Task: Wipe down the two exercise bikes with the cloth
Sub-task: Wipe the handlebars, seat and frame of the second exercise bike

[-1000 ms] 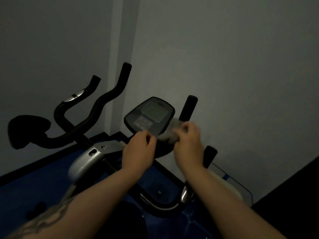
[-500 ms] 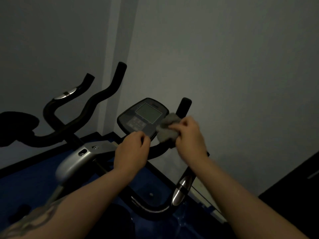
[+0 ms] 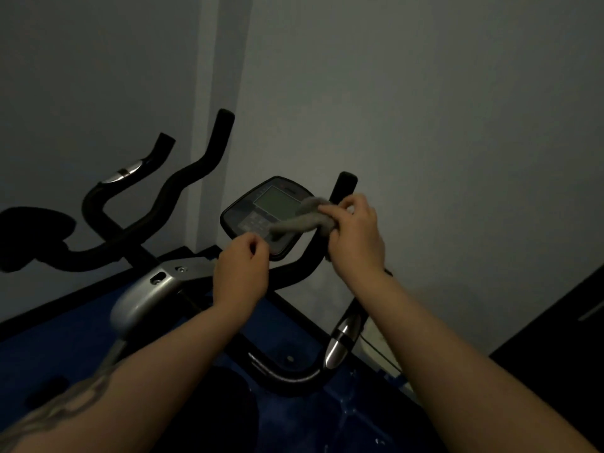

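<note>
The near exercise bike has a black console with a grey screen and curved black handlebars. My right hand grips a grey cloth against the console's right edge, beside the upright right grip. The cloth's loose end trails left across the console face. My left hand hovers in front of the console's lower edge with fingers curled; nothing shows in it, and it sits a little below the cloth's end. The second bike's black handlebars stand further left.
A dark saddle sits at the far left. A silver frame housing lies below the left handlebars. Grey walls close in behind both bikes, with a corner between them. Blue flooring runs underneath, and a dark panel stands at the right.
My right hand has drawn the cloth out leftward over the console, so it now lies stretched. My left hand has come slightly away from the cloth. The view has drifted a little.
</note>
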`<state>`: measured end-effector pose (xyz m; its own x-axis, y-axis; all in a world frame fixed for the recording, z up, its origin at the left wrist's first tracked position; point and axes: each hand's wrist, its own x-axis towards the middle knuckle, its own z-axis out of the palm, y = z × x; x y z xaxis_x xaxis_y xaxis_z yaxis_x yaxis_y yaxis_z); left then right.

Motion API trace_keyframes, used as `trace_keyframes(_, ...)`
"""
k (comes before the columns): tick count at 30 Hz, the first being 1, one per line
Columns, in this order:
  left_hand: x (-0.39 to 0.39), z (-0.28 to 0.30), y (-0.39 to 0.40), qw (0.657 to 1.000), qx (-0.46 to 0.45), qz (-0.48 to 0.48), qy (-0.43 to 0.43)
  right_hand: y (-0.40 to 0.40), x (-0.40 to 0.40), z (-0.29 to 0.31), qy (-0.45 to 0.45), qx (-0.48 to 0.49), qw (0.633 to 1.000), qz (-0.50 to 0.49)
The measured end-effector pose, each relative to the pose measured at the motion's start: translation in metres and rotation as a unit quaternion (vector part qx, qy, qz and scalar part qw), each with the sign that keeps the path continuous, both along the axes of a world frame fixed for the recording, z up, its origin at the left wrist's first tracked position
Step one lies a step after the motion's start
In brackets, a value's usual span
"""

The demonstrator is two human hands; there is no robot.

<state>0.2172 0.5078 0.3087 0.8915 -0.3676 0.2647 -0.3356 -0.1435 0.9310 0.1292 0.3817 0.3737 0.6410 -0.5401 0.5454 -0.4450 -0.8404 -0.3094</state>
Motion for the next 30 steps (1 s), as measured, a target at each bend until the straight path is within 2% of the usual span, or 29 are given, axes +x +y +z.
trace_keyframes(3,0.005,0.0,0.007,0.996,-0.02,-0.052,0.071,0.049,0.0,-0.038,0.042,0.033,0.998,-0.015)
trace_keyframes(5,0.011,-0.001,0.02,0.989,0.046,-0.108,0.092,0.059,-0.007,-0.046,0.052,0.061,0.996,0.034)
trace_keyframes(7,0.01,-0.007,0.037,0.98,0.138,-0.134,0.044,0.04,-0.007,-0.031,0.044,0.093,0.993,0.054)
trace_keyframes(11,-0.013,-0.02,0.062,0.968,0.221,-0.078,-0.086,0.034,-0.009,-0.03,0.055,0.005,0.998,-0.017)
trace_keyframes(14,-0.015,-0.022,0.069,0.955,0.261,-0.044,-0.136,0.075,-0.007,-0.048,0.116,0.026,0.99,0.076)
trace_keyframes(16,-0.013,-0.022,0.073,0.955,0.265,-0.044,-0.127,0.076,-0.001,-0.04,0.158,0.004,0.98,0.12)
trace_keyframes(19,-0.014,-0.023,0.078,0.96,0.255,-0.036,-0.105,0.048,0.008,-0.024,0.147,-0.077,0.985,0.044)
trace_keyframes(20,-0.015,-0.024,0.078,0.962,0.251,-0.029,-0.1,0.048,0.009,-0.026,0.138,-0.076,0.987,0.015)
trace_keyframes(22,-0.017,-0.023,0.078,0.959,0.259,-0.016,-0.111,0.071,0.013,-0.041,0.129,-0.027,0.991,0.003)
trace_keyframes(26,-0.017,-0.022,0.076,0.944,0.295,-0.003,-0.151,0.092,0.021,-0.047,0.184,0.019,0.975,0.123)
trace_keyframes(28,-0.016,-0.022,0.077,0.954,0.269,-0.012,-0.128,0.062,0.022,-0.031,0.179,0.018,0.979,0.091)
trace_keyframes(30,-0.014,-0.023,0.078,0.971,0.221,-0.021,-0.084,0.037,0.016,-0.026,0.115,0.046,0.992,0.002)
